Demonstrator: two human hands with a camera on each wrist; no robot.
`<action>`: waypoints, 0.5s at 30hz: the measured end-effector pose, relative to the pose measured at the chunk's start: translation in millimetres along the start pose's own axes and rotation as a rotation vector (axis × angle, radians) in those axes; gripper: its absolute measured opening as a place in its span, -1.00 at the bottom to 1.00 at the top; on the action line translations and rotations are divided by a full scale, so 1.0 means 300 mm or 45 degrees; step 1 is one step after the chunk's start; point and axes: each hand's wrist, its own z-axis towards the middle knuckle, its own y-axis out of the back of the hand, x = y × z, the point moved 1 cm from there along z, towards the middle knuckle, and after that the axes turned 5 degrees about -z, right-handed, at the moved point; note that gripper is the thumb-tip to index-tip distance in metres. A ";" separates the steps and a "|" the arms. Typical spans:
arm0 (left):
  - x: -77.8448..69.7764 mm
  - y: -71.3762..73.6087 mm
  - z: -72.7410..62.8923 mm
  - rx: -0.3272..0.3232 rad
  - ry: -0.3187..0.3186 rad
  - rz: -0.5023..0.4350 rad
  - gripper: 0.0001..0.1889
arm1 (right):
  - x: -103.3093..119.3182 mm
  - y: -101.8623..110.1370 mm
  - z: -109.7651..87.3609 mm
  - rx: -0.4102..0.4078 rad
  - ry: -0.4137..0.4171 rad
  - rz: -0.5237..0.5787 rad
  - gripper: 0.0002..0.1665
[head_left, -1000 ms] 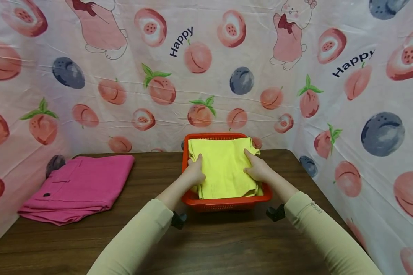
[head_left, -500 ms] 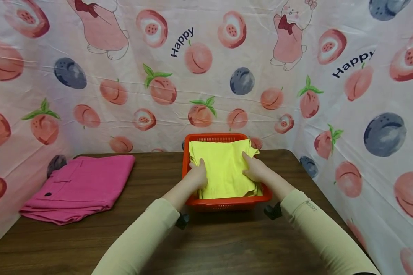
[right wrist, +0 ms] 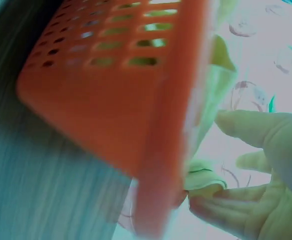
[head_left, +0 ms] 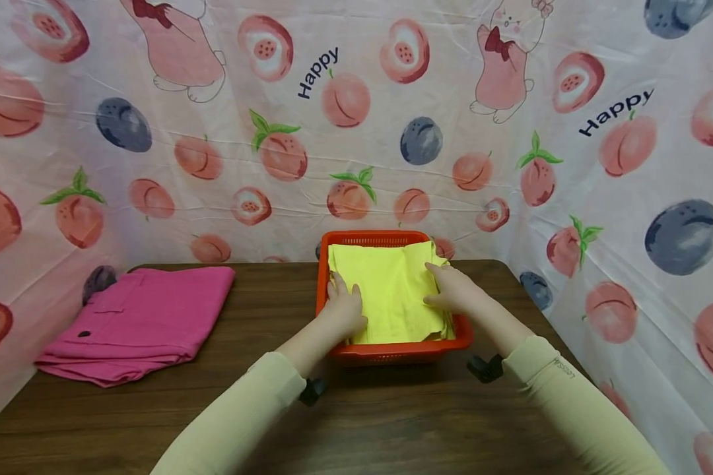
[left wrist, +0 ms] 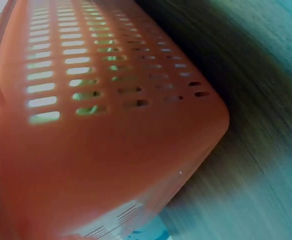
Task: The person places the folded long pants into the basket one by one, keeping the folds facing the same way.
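Observation:
Folded yellow cloth lies inside an orange-red plastic basket at the far middle of the table. My left hand is over the basket's left side, its fingers extended at the cloth's edge; the left wrist view shows only the perforated basket wall. At the cloth's right edge is my right hand, thumb and fingers apart. The right wrist view shows that hand's fingers extended beside a hanging fold of yellow cloth, with the lower fingertips close to it. Whether they touch it is unclear.
A folded pink garment with a dark button lies at the left of the brown wooden table. Fruit-patterned cloth hangings rise behind the table and along both sides. The basket stands near the back edge.
The yellow cloth's far edge has dropped slightly in the basket. My left hand has turned and its fingers have spread. My right hand has shifted slightly right.

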 end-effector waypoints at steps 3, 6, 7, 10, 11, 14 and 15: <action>0.018 0.002 -0.008 -0.026 -0.082 0.157 -0.24 | -0.005 -0.016 -0.025 -0.038 0.036 -0.093 -0.08; 0.041 0.002 -0.013 -0.020 -0.121 0.241 -0.23 | -0.014 -0.035 -0.047 -0.093 0.092 -0.254 -0.07; 0.048 0.002 -0.015 -0.016 -0.130 0.240 -0.21 | -0.016 -0.038 -0.053 -0.108 0.110 -0.301 -0.06; 0.063 0.001 -0.019 -0.001 -0.167 0.281 -0.14 | -0.018 -0.047 -0.064 -0.120 0.182 -0.405 -0.02; 0.064 0.003 -0.020 -0.004 -0.181 0.292 -0.11 | -0.019 -0.051 -0.064 -0.103 0.202 -0.414 -0.01; 0.063 0.008 -0.025 -0.018 -0.208 0.348 -0.02 | -0.020 -0.064 -0.063 -0.010 0.253 -0.436 0.02; 0.061 0.009 -0.025 -0.019 -0.209 0.369 0.00 | -0.022 -0.069 -0.063 0.023 0.259 -0.451 0.02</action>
